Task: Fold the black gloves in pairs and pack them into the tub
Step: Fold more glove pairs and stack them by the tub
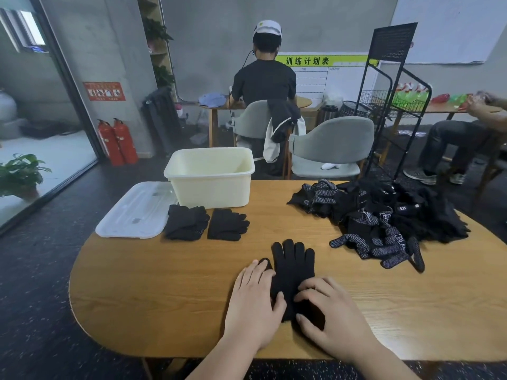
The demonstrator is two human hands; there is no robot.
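Black glove (293,267) lies flat on the near tabletop (164,297), fingers pointing away. Left hand (253,300) presses flat on its left edge. Right hand (332,316) rests bent-fingered on the cuff; whether it pinches is unclear. Tub (211,198) stands at the far edge.

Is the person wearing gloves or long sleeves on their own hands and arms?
No. The left hand and right hand are bare: no gloves, rings or watch show. The left arm and right arm are bare too, and no sleeves come into view.
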